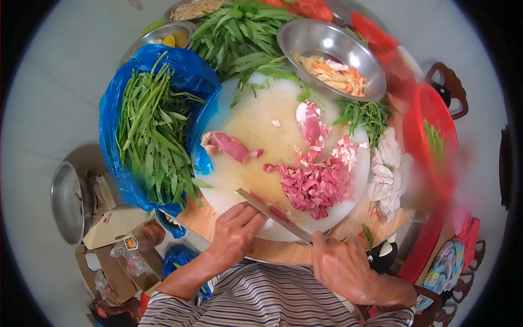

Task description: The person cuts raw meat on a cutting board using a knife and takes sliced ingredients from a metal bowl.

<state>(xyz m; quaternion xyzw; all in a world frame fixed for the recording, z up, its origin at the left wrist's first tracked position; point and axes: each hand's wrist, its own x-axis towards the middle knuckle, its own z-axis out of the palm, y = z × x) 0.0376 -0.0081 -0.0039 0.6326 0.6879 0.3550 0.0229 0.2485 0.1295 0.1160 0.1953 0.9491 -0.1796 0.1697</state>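
Observation:
My right hand (346, 267) grips the handle of a knife (272, 212), its blade slanting up and left across the near part of a white round cutting board (245, 185). My left hand (237, 231) is closed, fingertips bent beside the blade, over a piece of meat that is mostly hidden. Thin meat slices (280, 209) lie along the blade's far side. Just beyond is a pile of cut red meat (316, 185), with pale diced fat (347, 151) beside it. Two larger chunks, a left meat chunk (229, 146) and a far meat chunk (311, 122), rest on the board.
A blue bag (109, 114) of leafy greens (150, 131) stands left; more greens (237, 35) lie behind. A metal bowl (348, 49) holds shredded food. On the right are a white cloth (387, 174) and a red basket (436, 120). Cardboard boxes (109, 272) sit lower left.

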